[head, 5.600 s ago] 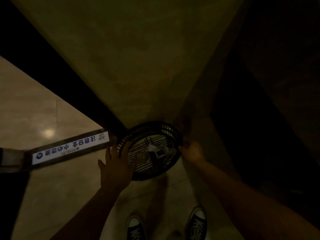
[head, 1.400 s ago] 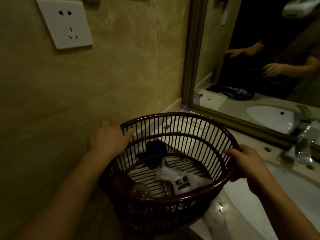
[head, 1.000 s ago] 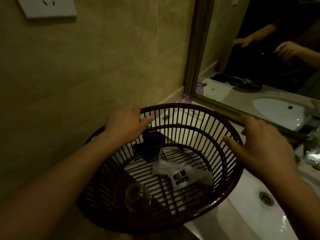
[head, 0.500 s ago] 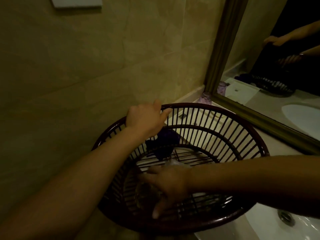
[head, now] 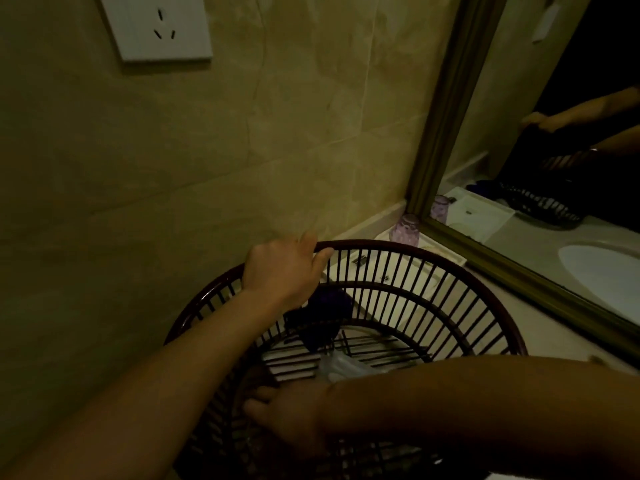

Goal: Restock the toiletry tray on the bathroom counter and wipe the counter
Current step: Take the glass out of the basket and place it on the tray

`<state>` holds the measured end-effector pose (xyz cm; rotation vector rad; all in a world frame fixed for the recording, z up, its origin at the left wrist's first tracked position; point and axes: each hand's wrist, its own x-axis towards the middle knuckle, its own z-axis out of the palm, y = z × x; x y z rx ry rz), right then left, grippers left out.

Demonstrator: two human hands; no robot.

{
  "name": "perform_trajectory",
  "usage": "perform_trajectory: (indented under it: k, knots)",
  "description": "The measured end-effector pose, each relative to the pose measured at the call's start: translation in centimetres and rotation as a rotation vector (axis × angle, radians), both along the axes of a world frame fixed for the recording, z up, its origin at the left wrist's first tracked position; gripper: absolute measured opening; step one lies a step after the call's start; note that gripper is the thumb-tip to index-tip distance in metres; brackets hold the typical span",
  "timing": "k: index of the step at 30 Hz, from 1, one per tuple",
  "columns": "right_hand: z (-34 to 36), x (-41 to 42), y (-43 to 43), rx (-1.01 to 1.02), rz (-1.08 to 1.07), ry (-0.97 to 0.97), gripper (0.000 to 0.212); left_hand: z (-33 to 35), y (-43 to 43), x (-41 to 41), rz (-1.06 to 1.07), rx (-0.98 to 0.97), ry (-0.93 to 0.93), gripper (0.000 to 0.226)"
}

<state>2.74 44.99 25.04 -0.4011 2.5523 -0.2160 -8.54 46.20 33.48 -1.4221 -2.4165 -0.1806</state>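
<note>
A dark red slatted basket (head: 485, 289) stands on the bathroom counter (head: 540, 320) against the tiled wall. My left hand (head: 282, 271) is shut on the basket's far-left rim. My right hand (head: 287, 417) reaches down into the basket's near-left bottom, its fingers hidden by the slats and the dark. Inside lie a dark blue cloth (head: 322, 317) and a clear plastic packet (head: 343, 367). Behind the basket sits the white toiletry tray (head: 436, 252) with an upturned purple glass (head: 405, 228) at its back corner.
A gold-framed mirror (head: 446, 109) runs along the back right and reflects my arms, the basket and a white sink. A white wall socket (head: 156, 26) is set in the tiles at the upper left.
My right hand left the basket's right rim and went down into its near-left bottom, over a small glass lying there. My left hand kept its hold on the rim. The view rose slightly.
</note>
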Motion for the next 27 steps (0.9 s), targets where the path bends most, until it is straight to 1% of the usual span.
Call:
perform_trajectory:
  k: [1,2,3,4,5,7,10,12,14,19,21,24,27]
  knots:
    - [-0.3,0.3,-0.3,0.017,-0.08,0.025,0.082,0.0,-0.1,0.0,-0.003,0.012,0.001,0.054]
    - [0.3,0.5,0.4,-0.037,-0.116,0.047,0.076,-0.1,-0.3,-0.1,-0.008,0.019,0.002,0.053]
    - [0.3,0.6,0.1,-0.069,-0.106,0.049,0.071,-0.2,-0.4,-0.1,-0.015,0.019,0.005,0.053]
    - [0.4,0.8,-0.6,-0.057,-0.095,0.028,0.069,-0.2,-0.5,-0.2,-0.022,0.015,0.008,0.052]
    - [0.6,0.7,-0.7,-0.088,-0.115,0.032,0.068,-0.2,-0.6,-0.2,-0.024,0.008,0.011,0.052]
    - [1.6,1.0,1.4,-0.122,-0.163,0.103,0.067,-0.2,-0.5,-0.3,-0.017,-0.005,0.018,0.053]
    - [3.7,2.3,3.4,-0.136,-0.247,0.169,0.06,-0.2,-0.2,-0.3,-0.023,-0.013,0.014,0.053]
    - [5.5,3.6,5.0,-0.159,-0.297,0.216,0.061,-0.2,-0.1,-0.3,-0.031,-0.011,0.017,0.053]
    - [7.3,5.0,6.4,-0.142,-0.348,0.269,0.065,-0.2,-0.1,-0.3,-0.031,-0.011,0.021,0.054]
    - [11.1,8.0,8.1,-0.088,-0.384,0.449,0.067,-0.5,0.2,-0.6,-0.024,-0.006,0.017,0.058]
    - [12.3,8.9,8.3,-0.097,-0.403,0.493,0.066,-0.6,0.2,-0.6,-0.019,-0.003,0.018,0.06]
    - [14.1,10.1,8.9,-0.14,-0.464,0.533,0.066,-0.8,0.0,-0.5,-0.003,0.014,0.043,0.061]
    - [16.8,11.5,10.6,-0.292,-0.601,0.609,0.066,-1.1,-0.3,-0.4,0.01,0.014,0.046,0.062]
